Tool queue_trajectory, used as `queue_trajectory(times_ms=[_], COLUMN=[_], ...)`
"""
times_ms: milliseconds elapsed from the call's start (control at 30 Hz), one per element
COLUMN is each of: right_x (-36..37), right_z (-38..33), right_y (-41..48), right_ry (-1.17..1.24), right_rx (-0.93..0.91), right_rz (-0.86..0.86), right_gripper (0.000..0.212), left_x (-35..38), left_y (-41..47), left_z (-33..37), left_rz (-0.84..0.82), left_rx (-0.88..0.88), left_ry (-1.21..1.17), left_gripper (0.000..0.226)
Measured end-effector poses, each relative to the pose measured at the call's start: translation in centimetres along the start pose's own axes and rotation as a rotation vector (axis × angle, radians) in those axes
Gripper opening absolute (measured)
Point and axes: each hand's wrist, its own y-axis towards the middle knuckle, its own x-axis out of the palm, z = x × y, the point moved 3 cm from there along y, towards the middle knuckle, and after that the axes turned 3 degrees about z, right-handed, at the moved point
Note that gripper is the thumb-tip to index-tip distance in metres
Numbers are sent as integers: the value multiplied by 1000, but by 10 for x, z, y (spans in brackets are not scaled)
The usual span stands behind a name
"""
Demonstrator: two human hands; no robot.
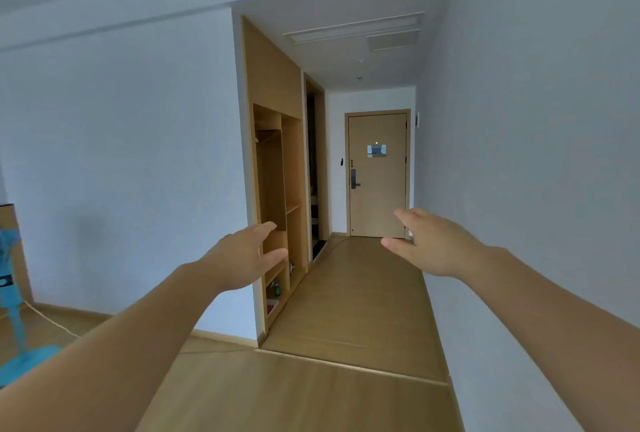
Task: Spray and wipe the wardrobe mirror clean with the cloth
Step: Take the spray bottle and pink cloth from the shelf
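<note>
I stand in a room facing a short hallway. Both my arms reach forward at chest height. My left hand (242,258) is open with fingers spread and holds nothing. My right hand (429,244) is also open and empty. An open wooden wardrobe (273,168) is built into the hallway's left wall, a few steps ahead. A small green bottle (276,288) stands on its lowest shelf, beside something pinkish-white (272,305). No mirror and no cloth can be made out from here.
A wooden entrance door (377,175) closes the far end of the hallway. A dark doorway (313,172) opens just past the wardrobe. A blue stand fan (14,296) is at the left edge, with a cord across the wooden floor (311,393).
</note>
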Motion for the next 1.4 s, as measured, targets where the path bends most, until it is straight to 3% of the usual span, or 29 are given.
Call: queue_trajectory(times_ms=[567, 1133, 1400], right_x=[91, 248, 304], right_z=[57, 100, 140], right_y=[9, 113, 165], right_ry=[48, 40, 67], right_rx=[86, 228, 212], right_rz=[-124, -310, -362], right_gripper=[76, 70, 70], left_x=[102, 278, 335], left_y=[25, 154, 209], left_z=[-3, -99, -121], left_rz=[-173, -417, -434], left_rx=[-1, 72, 0], left_ry=[1, -50, -16], left_gripper=[68, 72, 70])
